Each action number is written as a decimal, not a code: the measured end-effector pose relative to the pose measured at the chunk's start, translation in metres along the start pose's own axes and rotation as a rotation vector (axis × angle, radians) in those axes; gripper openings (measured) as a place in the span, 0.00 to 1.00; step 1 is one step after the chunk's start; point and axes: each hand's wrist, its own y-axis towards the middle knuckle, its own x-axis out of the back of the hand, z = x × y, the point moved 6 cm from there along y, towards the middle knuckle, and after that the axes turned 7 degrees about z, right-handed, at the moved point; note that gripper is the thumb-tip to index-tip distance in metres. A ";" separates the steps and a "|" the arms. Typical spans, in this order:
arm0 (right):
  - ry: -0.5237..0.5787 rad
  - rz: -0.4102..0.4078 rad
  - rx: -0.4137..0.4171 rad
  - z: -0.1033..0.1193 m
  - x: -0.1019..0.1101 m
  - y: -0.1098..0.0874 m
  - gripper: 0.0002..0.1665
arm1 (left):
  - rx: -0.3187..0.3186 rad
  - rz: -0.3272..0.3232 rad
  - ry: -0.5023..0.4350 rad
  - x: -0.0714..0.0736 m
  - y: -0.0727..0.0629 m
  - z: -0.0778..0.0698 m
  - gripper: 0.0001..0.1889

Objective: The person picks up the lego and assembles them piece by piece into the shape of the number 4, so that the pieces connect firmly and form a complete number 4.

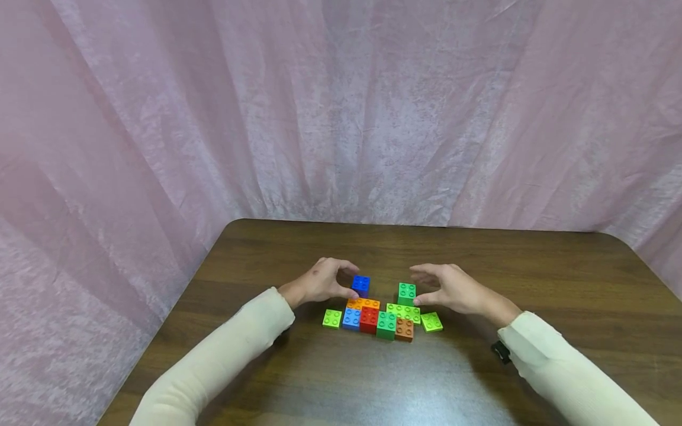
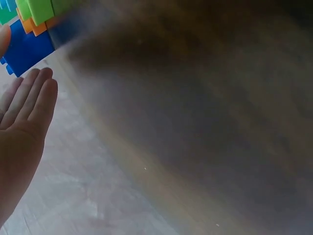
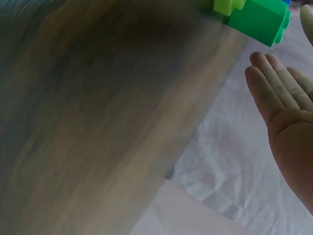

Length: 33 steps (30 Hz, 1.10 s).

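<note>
In the head view, toy building bricks lie in a cluster mid-table. My left hand (image 1: 326, 280) is beside the dark blue brick (image 1: 360, 286) at the back left, its thumb tip close to the orange brick (image 1: 364, 303). The fingers look straight in the left wrist view, near the blue brick's side. My right hand (image 1: 450, 288) is by the tall green brick (image 1: 407, 293), thumb tip right at its lower side, fingers extended. In front stand a light blue brick (image 1: 351, 319), a red brick (image 1: 369, 319), a second green brick (image 1: 386, 325) and a brown brick (image 1: 404, 329).
A lime brick (image 1: 403, 313) lies in the cluster, with a flat lime brick (image 1: 332, 319) to the left and another flat lime brick (image 1: 431, 322) to the right. The brown wooden table (image 1: 330, 378) ends at a pink curtain (image 1: 341, 118) behind.
</note>
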 end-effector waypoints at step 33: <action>0.114 -0.037 -0.132 -0.008 -0.003 0.012 0.19 | 0.031 0.061 -0.169 -0.003 0.020 -0.005 0.18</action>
